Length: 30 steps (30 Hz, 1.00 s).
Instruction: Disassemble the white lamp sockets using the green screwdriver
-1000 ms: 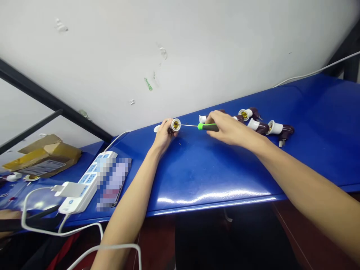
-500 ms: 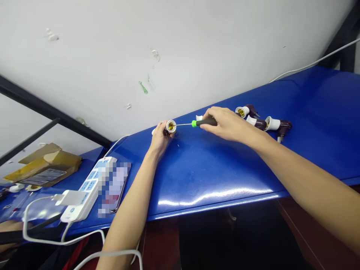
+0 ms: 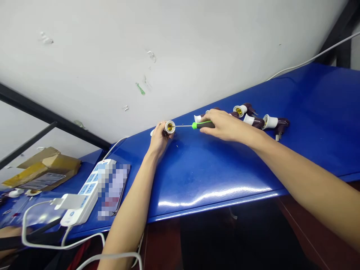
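At the far left, a cardboard box (image 3: 63, 165) sits on the blue surface (image 3: 202, 165), followed by a white power strip (image 3: 78, 210) and a partly blurred phone (image 3: 119, 187) just beside it. Next, the left hand (image 3: 158, 140) is closed around a lamp socket (image 3: 170, 127), its brass-lined mouth facing the tip of a screwdriver (image 3: 194, 125). The right hand (image 3: 218, 123) grips the green-and-black handle, with more white-and-brown sockets (image 3: 270, 122) lying to its right

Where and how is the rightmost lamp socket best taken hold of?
Probably by the maroon elbow, from above and the right: another lamp socket sits close on the left, and the metal prongs jut toward the camera.
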Motion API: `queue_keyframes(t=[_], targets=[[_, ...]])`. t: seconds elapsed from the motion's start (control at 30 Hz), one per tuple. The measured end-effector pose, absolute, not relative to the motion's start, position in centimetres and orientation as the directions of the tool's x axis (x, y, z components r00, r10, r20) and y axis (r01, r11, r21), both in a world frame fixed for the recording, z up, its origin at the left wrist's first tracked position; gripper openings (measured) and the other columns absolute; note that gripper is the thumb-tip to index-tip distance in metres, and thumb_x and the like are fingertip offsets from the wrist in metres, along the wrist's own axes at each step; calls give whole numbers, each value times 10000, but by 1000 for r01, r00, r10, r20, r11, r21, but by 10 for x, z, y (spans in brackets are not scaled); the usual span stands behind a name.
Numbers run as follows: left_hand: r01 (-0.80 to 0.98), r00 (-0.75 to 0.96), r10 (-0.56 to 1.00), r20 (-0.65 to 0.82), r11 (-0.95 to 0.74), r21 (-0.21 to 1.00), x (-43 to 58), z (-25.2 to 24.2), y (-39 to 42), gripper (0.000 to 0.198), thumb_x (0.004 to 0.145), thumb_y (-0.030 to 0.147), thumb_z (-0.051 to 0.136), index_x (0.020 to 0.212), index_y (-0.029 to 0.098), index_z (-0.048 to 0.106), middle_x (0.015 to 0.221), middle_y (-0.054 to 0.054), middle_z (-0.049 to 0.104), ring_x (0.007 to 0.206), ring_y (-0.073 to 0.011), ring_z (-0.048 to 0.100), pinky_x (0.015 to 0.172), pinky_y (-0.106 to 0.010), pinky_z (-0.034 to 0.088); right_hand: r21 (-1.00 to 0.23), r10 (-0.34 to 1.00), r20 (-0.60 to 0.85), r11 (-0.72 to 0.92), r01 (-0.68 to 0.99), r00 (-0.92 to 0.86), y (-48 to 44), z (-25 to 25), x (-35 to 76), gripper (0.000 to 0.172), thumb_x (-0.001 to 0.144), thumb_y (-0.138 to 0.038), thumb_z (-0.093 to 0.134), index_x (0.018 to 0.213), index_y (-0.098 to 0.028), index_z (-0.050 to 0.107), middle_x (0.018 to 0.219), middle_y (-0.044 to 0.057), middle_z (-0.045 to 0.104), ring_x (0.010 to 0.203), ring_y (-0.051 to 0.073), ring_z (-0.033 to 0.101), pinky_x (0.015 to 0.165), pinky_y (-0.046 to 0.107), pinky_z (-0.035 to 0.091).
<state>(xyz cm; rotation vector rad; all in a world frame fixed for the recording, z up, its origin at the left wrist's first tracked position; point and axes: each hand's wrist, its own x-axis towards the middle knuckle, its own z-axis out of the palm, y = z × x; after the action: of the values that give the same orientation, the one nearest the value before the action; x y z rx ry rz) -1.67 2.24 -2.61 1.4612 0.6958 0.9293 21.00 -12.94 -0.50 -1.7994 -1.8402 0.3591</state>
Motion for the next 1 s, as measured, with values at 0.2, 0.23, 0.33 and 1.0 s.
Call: queue_keyframes(t=[0.2,0.23,0.33,1.0], targets=[[-107,487,864,124,-82,991,-15,-27,20,341,852,445,806,752,193,598,722,4,556,580,-102,503,548,-237,410,-505,999,41,5,863,18,-130,-5,210,250,1099,-364,523,1080,-190,700,1049,119,724,836,249,650,690,335,421],[-105,481,869,115,-73,992,-15,-27,19,332,852,440,808,763,192,604,731,4,561,581,-101,507,547,-237,408,-492,1000,30,11,871,4,-130,-5,210,312,1124,-357,446,1041,-195,699,990,112,719,794,247,636,678,341,410],[-101,465,880,101,-60,993,-14,-27,19,305,881,416,786,780,191,606,731,2,567,581,-101,509,551,-238,402,-484,999,44,28,875,-8,-131,-5,210,362,1130,-317,383,1000,-196,699,959,114,715,795,252,638,703,351,426],[-109,479,871,108,-63,992,-16,-31,20,256,879,403,786,827,194,648,741,-4,584,593,-101,511,538,-220,404,-553,995,81,90,828,-54,-130,-7,208,158,1034,-240,602,1137,-175,703,1198,152,727,1042,290,695,851,377,518]])
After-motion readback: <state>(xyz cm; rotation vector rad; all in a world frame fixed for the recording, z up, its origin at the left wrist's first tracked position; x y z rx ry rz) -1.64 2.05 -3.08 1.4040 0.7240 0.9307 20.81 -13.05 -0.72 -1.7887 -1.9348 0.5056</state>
